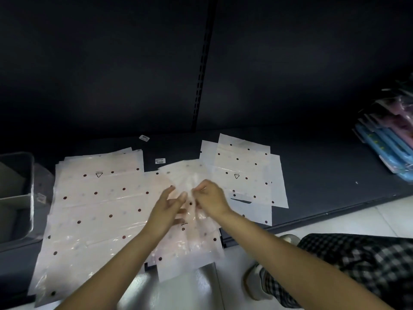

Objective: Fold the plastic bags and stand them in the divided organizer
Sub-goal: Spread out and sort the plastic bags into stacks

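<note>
Here your right hand (210, 198) pinches the middle dotted bag (192, 238) on the shelf (324, 175), while your left hand (166, 209) lies flat, fingers spread, on it.

A: Is there any text I can read?

B: No words. The left bag (98, 198) carries a small black triangle sign (99, 174), and the right bag (243, 173) carries the same triangle (237, 176).

A: And the two white stickers (160, 161) on the dark shelf (324, 175)?

B: Their print is too small to read.
</note>
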`<state>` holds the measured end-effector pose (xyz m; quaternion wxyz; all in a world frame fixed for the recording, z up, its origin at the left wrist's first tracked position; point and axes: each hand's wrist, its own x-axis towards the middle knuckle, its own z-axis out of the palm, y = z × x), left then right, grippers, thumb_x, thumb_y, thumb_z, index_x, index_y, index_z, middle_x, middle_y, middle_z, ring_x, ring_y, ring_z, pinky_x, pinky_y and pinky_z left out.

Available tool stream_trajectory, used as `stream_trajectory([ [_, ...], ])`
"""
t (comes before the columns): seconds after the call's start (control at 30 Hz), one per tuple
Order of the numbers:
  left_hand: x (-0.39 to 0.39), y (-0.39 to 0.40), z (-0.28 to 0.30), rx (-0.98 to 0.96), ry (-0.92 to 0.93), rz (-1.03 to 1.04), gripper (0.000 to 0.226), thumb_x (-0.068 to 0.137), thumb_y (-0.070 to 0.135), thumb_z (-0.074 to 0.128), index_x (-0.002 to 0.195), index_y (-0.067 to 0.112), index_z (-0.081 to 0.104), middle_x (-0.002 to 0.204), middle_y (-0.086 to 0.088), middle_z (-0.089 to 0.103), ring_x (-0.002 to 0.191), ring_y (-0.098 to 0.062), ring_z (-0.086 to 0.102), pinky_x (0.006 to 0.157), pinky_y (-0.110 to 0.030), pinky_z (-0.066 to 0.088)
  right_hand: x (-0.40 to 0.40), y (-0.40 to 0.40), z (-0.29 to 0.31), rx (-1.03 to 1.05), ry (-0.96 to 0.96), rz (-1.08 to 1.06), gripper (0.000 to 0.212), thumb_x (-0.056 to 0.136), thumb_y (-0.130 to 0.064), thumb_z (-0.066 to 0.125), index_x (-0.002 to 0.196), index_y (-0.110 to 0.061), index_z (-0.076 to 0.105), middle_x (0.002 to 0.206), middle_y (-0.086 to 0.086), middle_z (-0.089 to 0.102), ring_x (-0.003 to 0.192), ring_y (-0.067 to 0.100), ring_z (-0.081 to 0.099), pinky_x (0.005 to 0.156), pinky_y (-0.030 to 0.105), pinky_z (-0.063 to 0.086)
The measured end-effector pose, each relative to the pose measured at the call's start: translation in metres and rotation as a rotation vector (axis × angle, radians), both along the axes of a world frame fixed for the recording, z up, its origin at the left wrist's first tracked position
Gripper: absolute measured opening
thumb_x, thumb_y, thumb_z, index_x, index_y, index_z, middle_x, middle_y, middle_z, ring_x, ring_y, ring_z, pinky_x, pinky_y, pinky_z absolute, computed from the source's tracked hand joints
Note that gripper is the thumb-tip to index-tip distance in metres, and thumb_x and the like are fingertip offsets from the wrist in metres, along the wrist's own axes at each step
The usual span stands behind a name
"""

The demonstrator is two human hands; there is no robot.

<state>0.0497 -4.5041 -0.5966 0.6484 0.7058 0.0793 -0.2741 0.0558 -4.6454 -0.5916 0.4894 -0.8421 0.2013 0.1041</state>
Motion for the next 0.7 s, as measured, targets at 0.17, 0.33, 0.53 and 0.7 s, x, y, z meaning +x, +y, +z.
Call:
stream_trajectory([
  [0.17,0.009,0.027,-0.018,0.452,-0.114,0.062,0.048,0.091,0.006,0.056,0.133,0.001,0.034,0.101,-0.026,0.06,0.092,-0.04,0.058,0.082,-0.042,0.048,-0.004,-0.01,-0.014,-0.088,-0.035,0.131,0.012,0.089,-0.018,0.055,0.083,-0.017,0.066,0.082,-0.001,0.067,0.082,0.016,0.062,0.081,0.031,0.05],
  [0.33,0.004,0.041,-0.028,0.583,-0.343,0.028,0.086,0.085,0.003,0.065,0.151,0.012,0.009,0.128,-0.023,0.049,0.118,-0.04,0.047,0.094,-0.046,0.044,-0.014,-0.1,-0.041,-0.627,0.133,0.167,0.078,0.085,-0.057,0.054,0.148,-0.022,0.024,0.156,0.003,0.018,0.143,0.023,0.014,0.114,0.034,0.02],
  [0.53,-0.007,0.053,-0.049,0.896,-0.818,-0.623,0.067,0.088,0.063,0.023,0.144,0.027,0.037,0.156,-0.007,0.017,0.143,-0.034,0.017,0.116,-0.047,0.011,-0.031,-0.136,-0.07,-0.714,0.225,0.15,0.072,0.086,-0.068,0.039,0.148,-0.039,0.015,0.159,0.003,-0.002,0.146,0.025,-0.004,0.117,0.04,0.003],
  [0.7,-0.011,0.053,-0.077,0.953,-0.772,-0.824,0.068,0.077,0.074,-0.005,0.14,0.048,-0.011,0.149,0.01,-0.027,0.135,-0.016,-0.033,0.112,-0.032,-0.02,-0.029,-0.141,-0.07,-0.505,-0.064,-0.139,0.027,0.09,-0.026,0.061,0.116,-0.02,0.067,0.144,0.002,0.045,0.139,0.023,0.029,0.111,0.037,0.03],
])
